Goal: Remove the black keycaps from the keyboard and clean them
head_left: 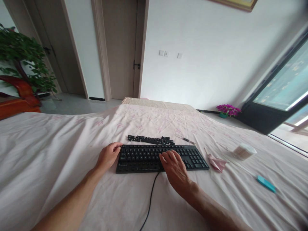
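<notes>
A black keyboard (141,157) lies on the pink-white cloth; its lower left rows lack keycaps and show bare key sockets. My left hand (109,155) grips the keyboard's upper left corner, fingertips on its edge. Over the middle of the keys my right hand (173,163) is bent down, fingers close together and tips at the lower rows. What its fingertips hold, if anything, is hidden. Just behind the keyboard lie several loose black keycaps (151,140). A thin wire tool with a dark handle (186,139) lies to their right.
A black cable (150,202) runs from the keyboard toward me. To the right lie a pink cloth (217,162), a clear container of white-tipped sticks (244,151) and a turquoise object (266,183) on the creased bed cover (134,122). Farther off is a closed door (120,48).
</notes>
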`<state>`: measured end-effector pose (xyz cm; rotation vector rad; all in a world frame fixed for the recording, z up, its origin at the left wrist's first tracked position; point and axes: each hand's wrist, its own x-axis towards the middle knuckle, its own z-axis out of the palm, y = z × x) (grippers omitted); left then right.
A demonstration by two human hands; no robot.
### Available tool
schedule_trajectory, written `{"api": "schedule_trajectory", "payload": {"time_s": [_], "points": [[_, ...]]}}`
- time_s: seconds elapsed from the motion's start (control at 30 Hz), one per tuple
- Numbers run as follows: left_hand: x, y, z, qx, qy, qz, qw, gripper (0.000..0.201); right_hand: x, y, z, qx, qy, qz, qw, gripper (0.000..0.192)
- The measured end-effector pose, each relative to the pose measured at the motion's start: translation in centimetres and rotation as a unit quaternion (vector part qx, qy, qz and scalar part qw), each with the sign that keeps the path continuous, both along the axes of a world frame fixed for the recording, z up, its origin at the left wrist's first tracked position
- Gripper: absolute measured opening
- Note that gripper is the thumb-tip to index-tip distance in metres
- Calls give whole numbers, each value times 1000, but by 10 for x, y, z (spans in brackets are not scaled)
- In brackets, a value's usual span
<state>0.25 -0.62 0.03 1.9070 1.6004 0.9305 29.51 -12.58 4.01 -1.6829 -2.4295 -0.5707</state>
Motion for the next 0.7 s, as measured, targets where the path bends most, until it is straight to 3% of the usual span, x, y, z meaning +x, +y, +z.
{"api": "schedule_trajectory", "payload": {"time_s": [0.23,0.43,0.7], "points": [[0,3,-3,0,2,1,1000,32,14,15,20,-40,70,-12,997,43],[-1,3,-3,-9,-3,2,1000,31,49,80,41,-39,155,-114,981,23],[-1,4,-3,-13,-3,-1,1000,31,49,145,33,-99,116,-180,972,22]]}}
